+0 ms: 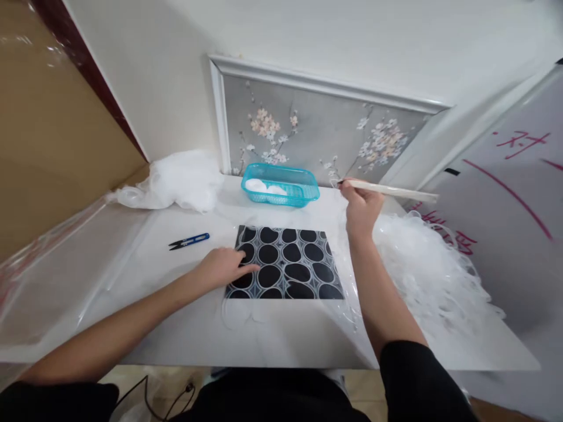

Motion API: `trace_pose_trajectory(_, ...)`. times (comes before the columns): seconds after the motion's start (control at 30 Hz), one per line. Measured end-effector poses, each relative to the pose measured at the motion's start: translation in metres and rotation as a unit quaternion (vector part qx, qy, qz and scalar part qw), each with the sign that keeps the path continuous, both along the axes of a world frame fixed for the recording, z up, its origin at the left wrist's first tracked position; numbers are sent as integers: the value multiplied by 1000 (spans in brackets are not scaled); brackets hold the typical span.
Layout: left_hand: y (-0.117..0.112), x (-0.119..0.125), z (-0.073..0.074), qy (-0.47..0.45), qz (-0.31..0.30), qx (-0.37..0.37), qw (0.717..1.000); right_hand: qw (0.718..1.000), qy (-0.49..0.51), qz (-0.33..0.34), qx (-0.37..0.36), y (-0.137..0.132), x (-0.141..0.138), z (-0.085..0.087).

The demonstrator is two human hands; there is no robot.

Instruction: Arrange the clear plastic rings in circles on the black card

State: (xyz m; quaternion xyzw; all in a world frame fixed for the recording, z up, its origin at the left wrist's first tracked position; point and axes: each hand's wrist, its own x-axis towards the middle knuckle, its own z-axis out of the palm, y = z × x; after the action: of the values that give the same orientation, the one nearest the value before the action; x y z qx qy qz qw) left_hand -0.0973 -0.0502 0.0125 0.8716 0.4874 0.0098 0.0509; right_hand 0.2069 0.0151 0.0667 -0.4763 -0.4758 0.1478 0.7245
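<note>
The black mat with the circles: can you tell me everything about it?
The black mat is a thin-looking rectangular sheet, patterned with four rows of black circles ringed in white, with blue-gray shapes between. It may be plastic. It lies flat on the white table, nearer the person than the blue basket. The left hand is over its left edge, seemingly touching it.

- Most fingers of the left hand (224, 266) are tucked from my sight; whether they pinch anything, I can't tell.
- The right hand (363, 206) covers part of the pale stick (402, 191), whose tip is too small to make out.
- White pieces (276, 190) sit partly behind the near side of the turquoise basket (311, 189).
- Translucent loops (440, 281) blur together.
- Red writing (523, 142) and brown cardboard (57, 129) run out of view sideways.
</note>
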Motion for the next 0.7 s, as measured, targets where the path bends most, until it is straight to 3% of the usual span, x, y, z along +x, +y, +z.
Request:
trace_pose_trajectory(0.07, 0, 8, 15, -57, 17, 16, 998, 989, 67, 125, -42, -17, -7, 9)
trace_pose_trajectory(0.1, 0, 15, 26, -108, 21, 28, 994, 970, 114, 202, -73, -27, -13, 13)
trace_pose_trajectory(0.17, 1, 33, 52, -237, 26, 37, 970, 908, 221, 330, -136, -45, -29, 20)
trace_pose_trajectory(0.27, 4, 62, 94, -402, 2, 25, 915, 796, 353, 454, -190, -64, -49, 36)
trace_pose_trajectory(0.37, 10, 81, 125, -433, -67, 27, 899, 727, 389, 539, -174, -74, -59, 55)
trace_pose_trajectory(0.43, 13, 86, 137, -413, -128, 4, 902, 724, 363, 571, -136, -79, -61, 65)
trace_pose_trajectory(0.5, 13, 86, 141, -402, -175, -37, 898, 747, 302, 585, -89, -87, -62, 71)
trace_pose_trajectory(0.6, 10, 86, 138, -406, -162, -72, 896, 784, 162, 598, -37, -104, -63, 73)
trace_pose_trajectory(0.7, 3, 82, 137, -401, -158, -99, 897, 769, 47, 635, -56, -122, -67, 70)
